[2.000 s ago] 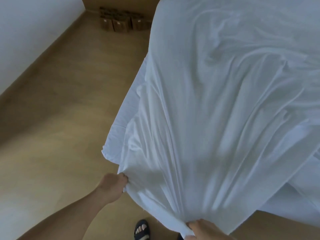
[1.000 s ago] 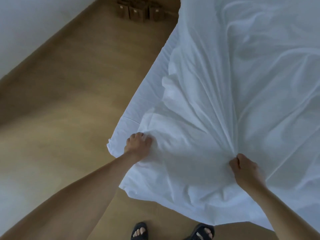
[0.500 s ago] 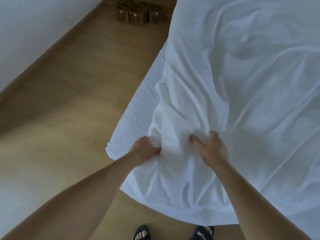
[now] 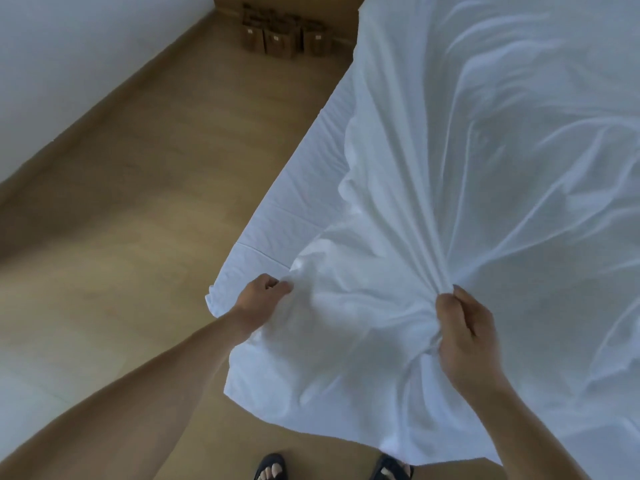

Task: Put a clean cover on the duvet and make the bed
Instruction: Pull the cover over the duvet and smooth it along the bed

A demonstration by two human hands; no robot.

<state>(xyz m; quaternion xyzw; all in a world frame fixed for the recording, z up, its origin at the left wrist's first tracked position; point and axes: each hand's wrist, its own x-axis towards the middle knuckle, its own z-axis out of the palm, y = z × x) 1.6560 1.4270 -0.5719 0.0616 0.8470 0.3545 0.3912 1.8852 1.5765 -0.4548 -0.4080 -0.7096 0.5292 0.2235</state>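
Bed, near left corner. We see a thin, crumpled white duvet cover [image 4: 467, 188] spread over most of the bed. Its near hem hangs past the bed's near edge, above the floor. Along the bed's left edge a strip of white creased bed sheet [image 4: 287, 216] lies uncovered.

Left hand [image 4: 261, 299]: fingers curled, pinching a bunched bit of the cover just inside the near left corner. The forearm reaches in from lower left.

Right hand [image 4: 465, 336]: thumb and fingers closed round a gathered ridge of the same cloth, further along the near edge. Tight folds fan out from this grip toward the far side of the bed. Between the two hands the cloth lies slack and rumpled.

Surroundings: light brown wooden floor [image 4: 131, 209] left of the bed and a plain white wall [image 4: 69, 53] beyond it. A cluster of small brown paper bags [image 4: 277, 38] stands on the floor by the far wall. Two feet in black open-toed sandals [image 4: 270, 466] show at the bottom, just beside the hanging hem.
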